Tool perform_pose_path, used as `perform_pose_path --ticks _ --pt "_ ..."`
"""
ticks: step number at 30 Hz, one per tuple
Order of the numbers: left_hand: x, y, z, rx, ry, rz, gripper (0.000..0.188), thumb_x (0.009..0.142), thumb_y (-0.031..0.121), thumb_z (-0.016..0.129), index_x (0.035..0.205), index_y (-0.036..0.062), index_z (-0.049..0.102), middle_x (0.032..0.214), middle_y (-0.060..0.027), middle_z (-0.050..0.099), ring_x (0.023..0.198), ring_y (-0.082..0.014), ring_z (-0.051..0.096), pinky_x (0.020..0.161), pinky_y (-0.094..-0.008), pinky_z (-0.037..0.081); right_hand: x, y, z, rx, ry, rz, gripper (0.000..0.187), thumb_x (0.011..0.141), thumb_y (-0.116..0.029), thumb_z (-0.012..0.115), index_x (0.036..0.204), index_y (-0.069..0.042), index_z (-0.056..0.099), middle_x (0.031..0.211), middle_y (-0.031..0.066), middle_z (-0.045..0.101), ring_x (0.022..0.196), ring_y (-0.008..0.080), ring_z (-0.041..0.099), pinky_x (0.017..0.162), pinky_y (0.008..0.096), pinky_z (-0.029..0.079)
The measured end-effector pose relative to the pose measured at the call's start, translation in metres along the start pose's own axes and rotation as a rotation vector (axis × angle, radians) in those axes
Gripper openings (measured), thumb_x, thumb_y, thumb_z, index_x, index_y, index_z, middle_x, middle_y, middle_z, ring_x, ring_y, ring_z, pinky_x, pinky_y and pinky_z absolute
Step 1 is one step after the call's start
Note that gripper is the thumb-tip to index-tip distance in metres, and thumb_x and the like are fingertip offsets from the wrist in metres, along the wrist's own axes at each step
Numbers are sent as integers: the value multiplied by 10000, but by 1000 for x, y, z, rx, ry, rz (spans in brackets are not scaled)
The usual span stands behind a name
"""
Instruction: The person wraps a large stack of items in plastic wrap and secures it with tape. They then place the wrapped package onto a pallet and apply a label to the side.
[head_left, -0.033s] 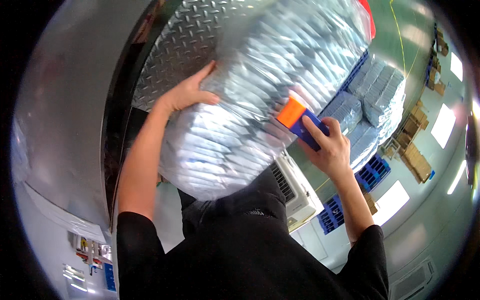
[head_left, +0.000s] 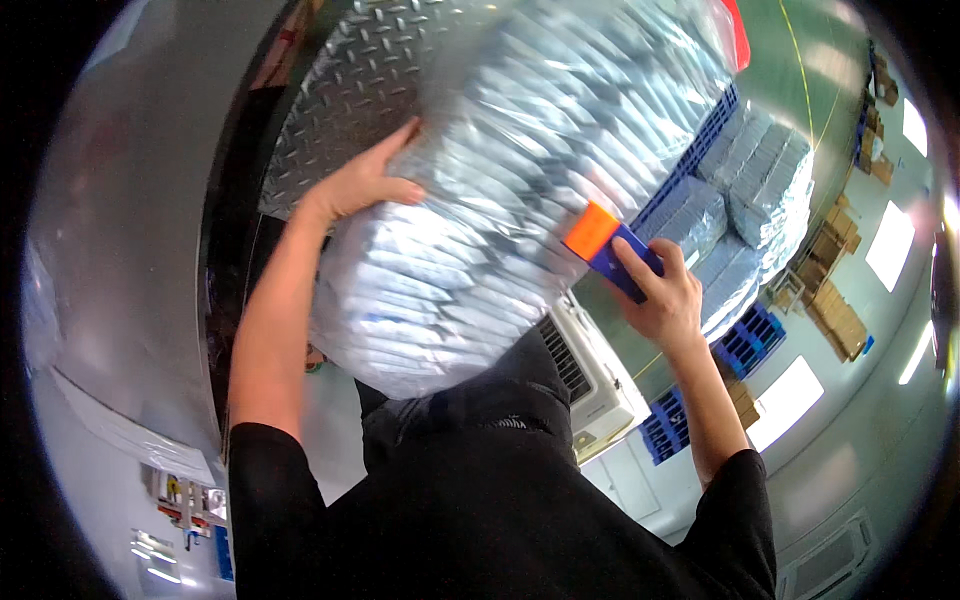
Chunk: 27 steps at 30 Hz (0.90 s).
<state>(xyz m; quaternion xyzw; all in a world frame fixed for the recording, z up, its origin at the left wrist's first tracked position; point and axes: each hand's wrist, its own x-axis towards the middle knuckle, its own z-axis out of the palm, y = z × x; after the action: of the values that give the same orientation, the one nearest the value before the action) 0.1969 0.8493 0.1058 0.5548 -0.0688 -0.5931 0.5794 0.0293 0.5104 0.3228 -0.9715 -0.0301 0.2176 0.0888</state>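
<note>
A long clear plastic bag (head_left: 500,190), packed with a row of folded pale items, slants from the upper right toward my waist. My left hand (head_left: 360,185) grips its left side, thumb and forefinger apart on the film; the other fingers are hidden. In my right hand (head_left: 660,300) is a blue-and-orange handheld block (head_left: 592,232), its exact kind unclear. Its orange end lies against or just over the bag's right side. Under the bag's far left part shows a grey diamond-plate surface (head_left: 350,95).
To the right, wrapped grey bundles (head_left: 765,180) stand by a blue pallet (head_left: 690,160). A white vented machine (head_left: 590,375) is close to my right thigh. A large smooth grey panel (head_left: 140,230) rises at my left. Cardboard boxes (head_left: 835,310) line the far wall.
The bag and my left hand have shifted slightly left. The blue-and-orange block has moved a little right and down over the bag. Both hands keep their hold.
</note>
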Motion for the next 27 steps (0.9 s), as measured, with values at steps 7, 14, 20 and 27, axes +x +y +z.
perform_pose_path --ticks 7,14,20,27 --pt "3 0 -9 -132 53 -265 1265 519 329 870 1581 74 232 1554 -128 379 1368 -223 424 1120 -323 330 -156 142 112 14 -47 240 621 731 -176 816 1311 -274 618 1110 128 572 889 316 652 752 413 556" --pt "-1 -16 -33 -508 26 -302 1085 793 773 553 1556 54 272 1541 -145 393 1379 -262 429 1139 -377 344 -37 115 206 182 -89 169 571 742 -116 736 1278 -255 597 1010 103 544 883 286 638 749 386 553" --pt "28 -22 -18 -582 16 -260 1027 891 829 258 1531 29 324 1564 -167 356 1430 -278 357 1169 -372 286 38 71 206 14 -221 195 131 756 -123 669 879 -111 711 996 120 626 849 258 674 701 378 556" --pt "60 -59 -14 -225 261 -282 979 925 790 249 1528 23 330 1567 -163 351 1434 -278 343 1168 -367 272 50 86 227 -45 -458 116 190 814 -238 662 980 -166 720 1102 92 647 983 257 666 844 397 530"
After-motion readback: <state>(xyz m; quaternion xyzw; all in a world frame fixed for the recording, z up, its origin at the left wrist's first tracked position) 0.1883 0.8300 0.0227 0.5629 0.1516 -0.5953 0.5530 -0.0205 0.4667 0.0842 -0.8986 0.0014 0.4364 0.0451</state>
